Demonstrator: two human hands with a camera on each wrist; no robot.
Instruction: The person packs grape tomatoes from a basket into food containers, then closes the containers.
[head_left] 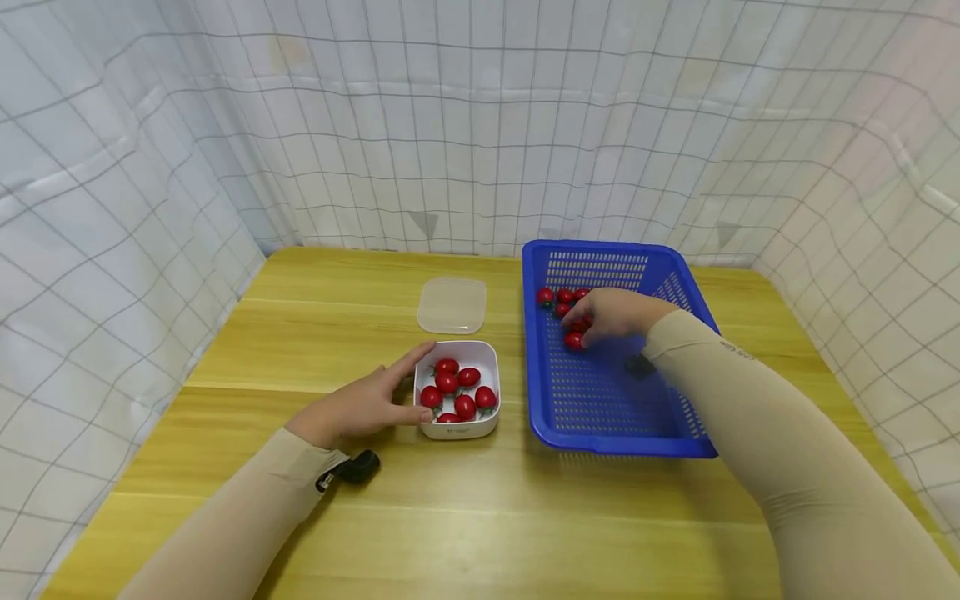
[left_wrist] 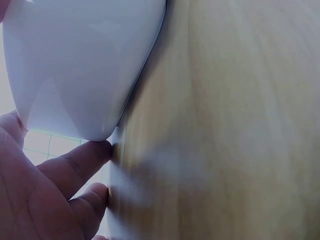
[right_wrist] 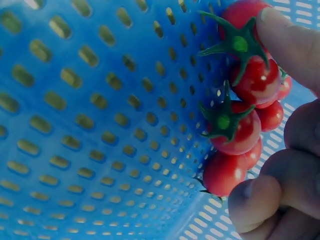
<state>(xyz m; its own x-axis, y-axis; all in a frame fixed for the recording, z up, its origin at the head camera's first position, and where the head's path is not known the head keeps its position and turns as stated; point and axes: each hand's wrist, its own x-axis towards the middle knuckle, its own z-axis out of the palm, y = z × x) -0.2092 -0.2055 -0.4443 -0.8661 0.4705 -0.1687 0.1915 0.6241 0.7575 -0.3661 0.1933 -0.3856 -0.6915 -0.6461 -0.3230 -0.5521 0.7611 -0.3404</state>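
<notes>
Gridded white cloth walls your workspace. Yellow wood-grain bench (head_left: 480,517). Blue perforated plastic basket (head_left: 660,267), rectangular. Translucent lid (head_left: 452,305) lies flat. Your left hand (head_left: 360,408), fingers straight, touches glossy white rounded-square bowl (head_left: 459,427). Your right hand (head_left: 611,315), fingers curled, grips smooth red cherry tomatoes (right_wrist: 240,130) inside basket.

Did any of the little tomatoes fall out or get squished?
No, nothing looks wrong. The cherry tomatoes sit inside the white container and the blue basket; none lie on the table.
</notes>
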